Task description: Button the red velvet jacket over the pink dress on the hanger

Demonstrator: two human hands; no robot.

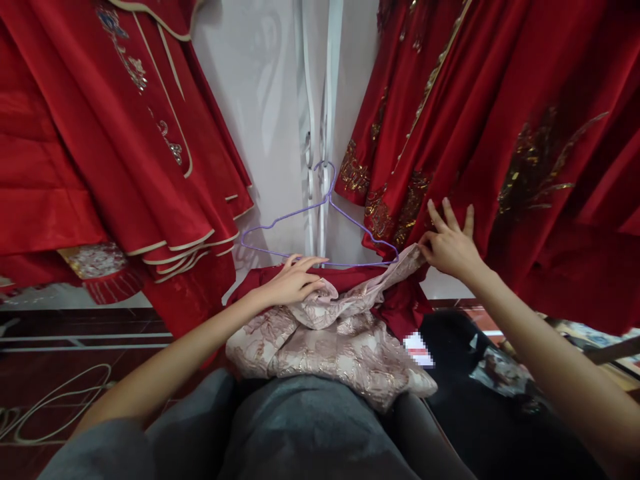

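A pale pink brocade garment (345, 350) with a raised floral pattern lies bunched over my lap. My right hand (453, 248) pinches its upper strip between thumb and forefinger, pulled out to the right, with the other fingers spread. Near the hanger's lower bar, my left hand (293, 283) rests on the cloth, fingers stretched and thumb apart; the cloth under its palm is hidden. A purple wire hanger (330, 199) hangs from a white rail, with dark red cloth (405, 300) just below its bar and behind the brocade. A white tag (419, 350) shows at the garment's right side.
Red embroidered garments (165, 147) hang close on the left, and more red garments (465, 120) with gold sequins hang on the right. A white upright (316, 80) stands between them. Small plastic bags (500, 372) lie on a black surface at right. A pale cable (60, 403) loops across the left floor.
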